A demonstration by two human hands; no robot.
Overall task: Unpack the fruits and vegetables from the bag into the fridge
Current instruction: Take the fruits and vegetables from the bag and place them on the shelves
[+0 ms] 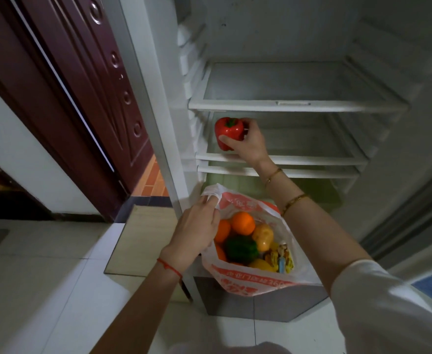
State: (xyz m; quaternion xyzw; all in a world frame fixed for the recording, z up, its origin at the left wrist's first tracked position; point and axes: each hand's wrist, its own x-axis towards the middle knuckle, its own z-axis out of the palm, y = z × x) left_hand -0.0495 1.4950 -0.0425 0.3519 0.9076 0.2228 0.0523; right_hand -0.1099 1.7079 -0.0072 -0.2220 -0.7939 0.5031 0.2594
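My right hand (pixel 248 144) grips a red bell pepper (pixel 227 130) at the left front of the fridge's middle glass shelf (pixel 312 159), just above the shelf surface. My left hand (pixel 197 231) holds the handle of a white and orange plastic bag (pixel 250 279) open below the shelves. Inside the bag lie oranges (pixel 243 222), a green pepper (pixel 240 247), a potato (pixel 262 236), a yellow item (pixel 262 264) and some packets (pixel 282 259).
The upper shelf (pixel 296 106) and a lower shelf (pixel 299 172) are bare, with a greenish drawer (pixel 319 187) beneath. A dark red door (pixel 87 98) stands to the left. A grey lower fridge compartment (pixel 255 305) sits under the bag on the pale tiled floor (pixel 44 290).
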